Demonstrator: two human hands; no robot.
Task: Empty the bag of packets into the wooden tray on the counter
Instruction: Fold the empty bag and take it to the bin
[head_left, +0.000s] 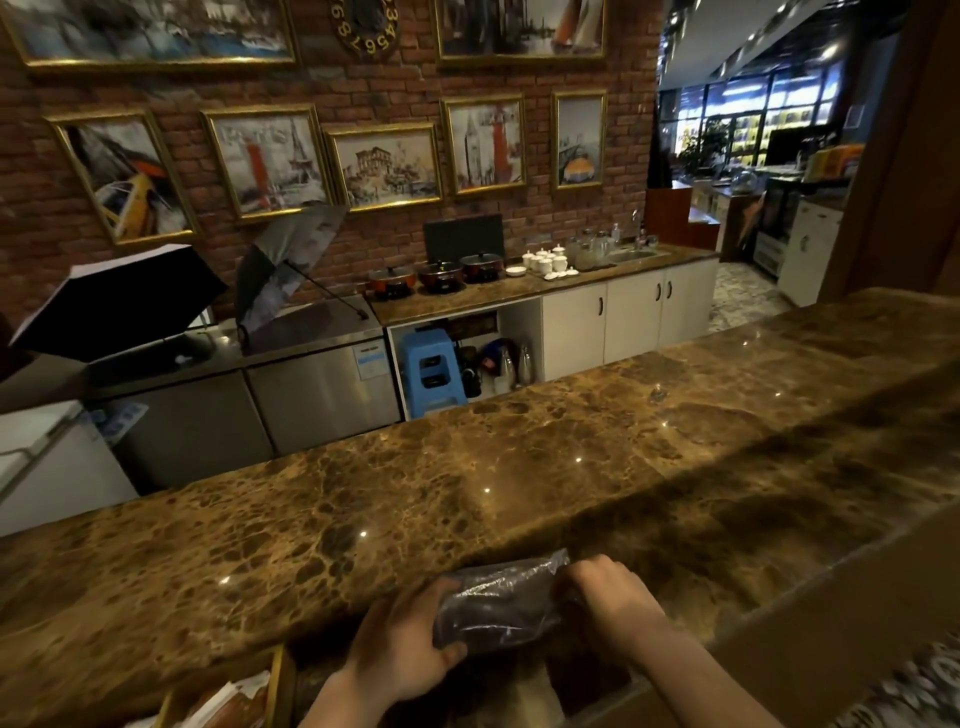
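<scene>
Brown marbled stone surface (467, 493), glossy and dotted with light reflections, running wide from left to right with a rounded near edge and plenty of open room along its top. Held low against that near edge: clear plastic bag (498, 605), crinkled, dark contents inside too blurred to make out, lying roughly level between both hands. Left hand (402, 652) wrapped around the bag's left end, fingers curled under and thumb on top, closed on it. Right hand (605, 590) clenched on the bag's right end, where the plastic bunches up into a twist. Just below and left of the left hand, at the bottom border, corner of the wooden tray (278, 686) with pale packets (228, 701) showing inside, mostly cut off. Brown cardboard flap (831, 623) rising along the right, near the right forearm. Beyond the surface, a gap, then a back counter (519, 291) with lidded pots (436, 273), white cups (545, 260) and a sink (631, 254); blue stool (431, 371) tucked beneath; two open umbrellas (280, 275) on a steel unit at left. Brick wall (395, 93) above, hung with gold-framed pictures (384, 166).
</scene>
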